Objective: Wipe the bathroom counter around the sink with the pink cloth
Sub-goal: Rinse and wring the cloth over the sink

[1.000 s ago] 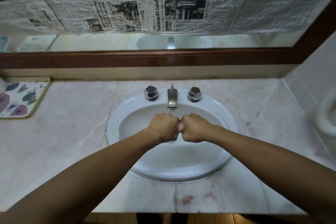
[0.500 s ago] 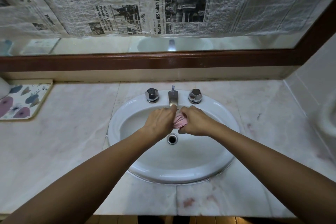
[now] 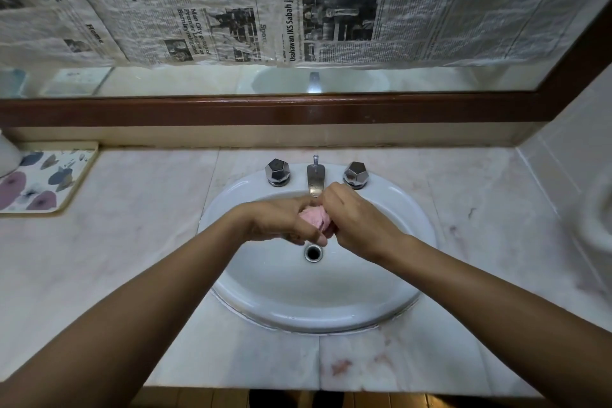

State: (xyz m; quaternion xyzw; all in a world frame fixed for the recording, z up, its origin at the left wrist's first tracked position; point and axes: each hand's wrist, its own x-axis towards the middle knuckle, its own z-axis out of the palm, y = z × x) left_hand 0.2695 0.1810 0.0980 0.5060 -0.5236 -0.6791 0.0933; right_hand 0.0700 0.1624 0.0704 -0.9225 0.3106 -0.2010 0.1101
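Left hand (image 3: 281,220) and right hand (image 3: 356,222) grip the bunched pink cloth (image 3: 314,217) over the oval sink (image 3: 331,315) (glossy white); two faceted knobs at 12.

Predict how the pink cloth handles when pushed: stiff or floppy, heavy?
Probably floppy: the pink cloth is bunched into folds between the left hand and right hand. Likely light, since it wads up small. Held near the faucet, it may be damp and drag.

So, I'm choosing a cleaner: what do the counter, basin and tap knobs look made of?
Counter: likely polished marble, pale with pinkish veins and seams. Basin: glossy white, probably ceramic. Knobs: faceted, mirror-bright, seemingly chromed metal.
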